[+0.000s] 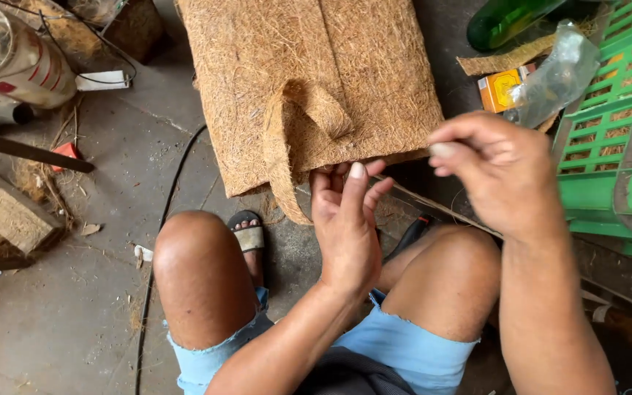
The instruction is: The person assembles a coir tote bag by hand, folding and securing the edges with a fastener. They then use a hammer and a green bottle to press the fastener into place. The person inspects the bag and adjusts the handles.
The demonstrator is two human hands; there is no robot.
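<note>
Left hand (345,219) pinches the near edge of the coarse brown fibre mat (309,80), where a loose strip (287,146) curls up. Right hand (495,172) hovers beside it, fingertips pressed together, perhaps on a thread too thin to see.

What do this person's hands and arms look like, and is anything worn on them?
Both the left hand and the right hand are bare: no gloves, rings, watch or sleeves show. The forearms are uncovered as far as the frame's edge. Fingernails are short and unpainted. Lower down, frayed light-blue denim shorts are worn.

- One coir mat (309,66)
- Two hands: left hand (345,227), right hand (495,172)
- One green bottle (506,20)
- One green crate (616,139)
- One small orange box (497,89)
</note>
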